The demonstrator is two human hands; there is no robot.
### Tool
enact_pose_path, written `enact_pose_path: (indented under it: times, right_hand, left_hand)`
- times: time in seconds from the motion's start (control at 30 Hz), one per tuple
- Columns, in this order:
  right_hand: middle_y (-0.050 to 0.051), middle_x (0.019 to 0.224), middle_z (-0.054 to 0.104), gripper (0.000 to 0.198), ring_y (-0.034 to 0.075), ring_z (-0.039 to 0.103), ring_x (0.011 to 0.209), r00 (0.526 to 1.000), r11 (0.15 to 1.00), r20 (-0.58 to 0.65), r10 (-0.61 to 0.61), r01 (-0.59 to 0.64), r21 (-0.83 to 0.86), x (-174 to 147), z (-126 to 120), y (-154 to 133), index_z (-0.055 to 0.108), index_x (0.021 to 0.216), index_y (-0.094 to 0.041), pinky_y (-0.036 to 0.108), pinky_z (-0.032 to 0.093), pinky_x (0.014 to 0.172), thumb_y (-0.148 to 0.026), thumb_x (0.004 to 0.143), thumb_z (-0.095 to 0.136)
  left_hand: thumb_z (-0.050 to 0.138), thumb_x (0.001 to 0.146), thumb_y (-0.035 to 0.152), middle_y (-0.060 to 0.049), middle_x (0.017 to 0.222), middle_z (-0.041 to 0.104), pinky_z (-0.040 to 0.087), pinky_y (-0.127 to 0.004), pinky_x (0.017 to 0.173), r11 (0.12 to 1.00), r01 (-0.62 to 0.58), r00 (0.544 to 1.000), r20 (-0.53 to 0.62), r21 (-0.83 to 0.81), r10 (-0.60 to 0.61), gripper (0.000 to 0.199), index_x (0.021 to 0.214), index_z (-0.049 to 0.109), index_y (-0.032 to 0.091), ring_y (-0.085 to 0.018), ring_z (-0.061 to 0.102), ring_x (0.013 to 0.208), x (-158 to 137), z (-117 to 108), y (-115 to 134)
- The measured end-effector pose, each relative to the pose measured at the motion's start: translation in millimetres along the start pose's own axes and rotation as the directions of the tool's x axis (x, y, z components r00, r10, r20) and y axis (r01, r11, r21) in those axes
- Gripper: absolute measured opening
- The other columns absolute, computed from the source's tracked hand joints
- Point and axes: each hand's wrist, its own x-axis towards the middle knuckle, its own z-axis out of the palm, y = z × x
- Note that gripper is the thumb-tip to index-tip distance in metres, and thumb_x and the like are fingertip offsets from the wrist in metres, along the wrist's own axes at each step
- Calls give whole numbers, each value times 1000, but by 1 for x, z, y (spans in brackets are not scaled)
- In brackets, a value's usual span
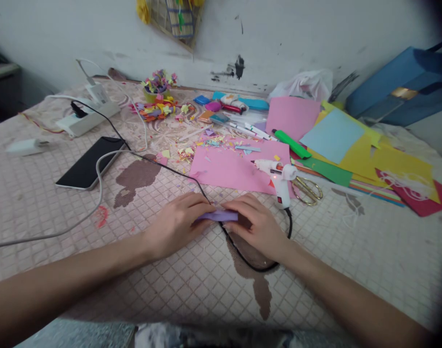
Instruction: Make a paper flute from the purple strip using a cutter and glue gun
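Note:
Between my two hands, just above the tablecloth, is a narrow folded strip of purple paper [218, 215]. My left hand [179, 222] pinches its left end between thumb and fingers. At the other end, the thumb and fingers of my right hand [259, 224] close on it too. A black cord passes beneath the strip and loops below my right hand. Beyond the hands lies a pink paper sheet [224, 166] strewn with small scraps. A white hot glue gun [279, 179] with a lit red light rests at the sheet's right edge, beside gold-handled scissors [307, 191].
A phone [90, 163], a power strip [88, 118] and trailing cables lie on the left. Paper flowers in a small pot [156, 92], markers and scraps spread along the back. Coloured paper sheets [333, 135] and a blue box [402, 87] are at the right.

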Motion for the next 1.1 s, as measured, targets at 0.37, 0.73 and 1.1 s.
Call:
enact_pose_path:
  times: [0.37, 0.73, 1.1]
  right_hand:
    - [5, 95, 65, 17, 19, 57, 91, 1000, 1000, 10, -3, 3, 5, 0, 2, -2, 62, 103, -21, 36, 49, 78, -23, 87, 56]
    - [4, 94, 64, 15, 18, 57, 91, 999, 999, 25, -47, 47, 18, 0, 4, -3, 61, 101, -20, 35, 48, 80, -22, 87, 57]
    - [5, 96, 63, 16, 18, 56, 92, 997, 999, 63, -44, 45, -9, -1, 4, -4, 61, 102, -18, 33, 48, 81, -23, 88, 55]
  left_hand:
    - [58, 84, 22, -8, 96, 64, 52, -34, 77, 1000, 25, 999, 27, 9, -25, 19, 101, 62, 15, -19, 59, 89, 1, 0, 1]
    - [57, 85, 23, -6, 88, 64, 51, -31, 72, 998, 49, 998, 46, -47, -47, 15, 94, 65, 15, -18, 59, 82, 1, 1, 4]
    - [55, 87, 25, -6, 91, 64, 50, -31, 74, 1000, 20, 999, 42, -13, -19, 18, 98, 63, 14, -17, 59, 84, 1, 1, 4]
